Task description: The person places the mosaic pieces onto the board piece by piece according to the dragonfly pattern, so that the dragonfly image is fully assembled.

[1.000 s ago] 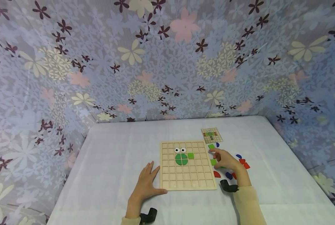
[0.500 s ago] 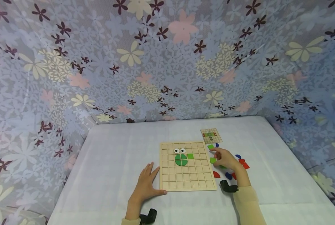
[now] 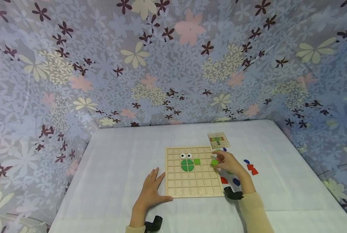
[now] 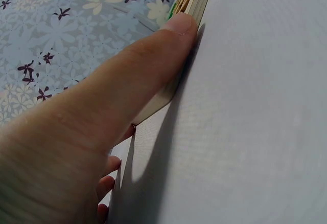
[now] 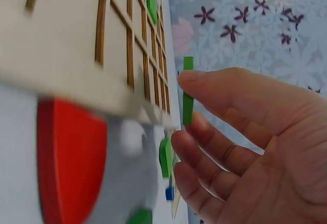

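Between thumb and fingertips my right hand (image 3: 229,162) pinches a light green square tile (image 5: 188,93), which overlaps the right edge of the wooden grid board (image 3: 191,185) in the head view. My left hand (image 3: 151,191) lies at the board's near left corner, fingers spread along the left side and thumb (image 4: 176,35) against the front edge. Set into the grid are two round eye pieces (image 3: 183,156), a dark green disc (image 3: 191,168) of quarter pieces, and another light green square (image 3: 197,161) to its right.
Behind the board's far right corner lies a small pattern card (image 3: 218,140). Loose pieces lie right of the board: a red quarter piece (image 3: 224,180), a dark blue piece (image 3: 236,182), red pieces (image 3: 254,171) and a blue half-round (image 3: 246,161). Patterned cloth (image 3: 173,64) hangs behind the table.
My right hand has picked up the light green square tile from beside the board and carried it left to the board's right edge. My left hand stays in place.
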The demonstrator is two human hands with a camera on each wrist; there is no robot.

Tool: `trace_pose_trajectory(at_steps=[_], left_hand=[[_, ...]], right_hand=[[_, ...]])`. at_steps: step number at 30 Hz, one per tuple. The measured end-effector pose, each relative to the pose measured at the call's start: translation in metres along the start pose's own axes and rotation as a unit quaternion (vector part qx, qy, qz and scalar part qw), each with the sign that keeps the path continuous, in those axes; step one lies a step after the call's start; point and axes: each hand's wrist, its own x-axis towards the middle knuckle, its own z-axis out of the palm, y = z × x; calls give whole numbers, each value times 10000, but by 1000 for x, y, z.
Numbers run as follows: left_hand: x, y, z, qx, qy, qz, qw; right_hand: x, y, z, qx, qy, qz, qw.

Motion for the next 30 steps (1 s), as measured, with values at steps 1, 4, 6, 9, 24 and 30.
trace_pose_trajectory(at_steps=[1,4,6,9,24,30], left_hand=[[0,0,0,-2,-1,-7,10000],[0,0,0,-9,6,-16,10000],[0,1,0,5,9,-25,10000],[0,1,-1,18,25,-1,10000],[1,2,-3,50,112,134,9998],[2,3,-3,62,54,73,9999]], right_hand=[[1,-1,2,55,3,-39,10000],[3,-5,8,171,-25,-206,9996],[5,-7,12,206,-41,-319,9993],[8,-10,18,183,-48,-403,9990],[9,-26,36,432,-351,-1001,9934],[12,-29,41,117,-518,-534,9972]])
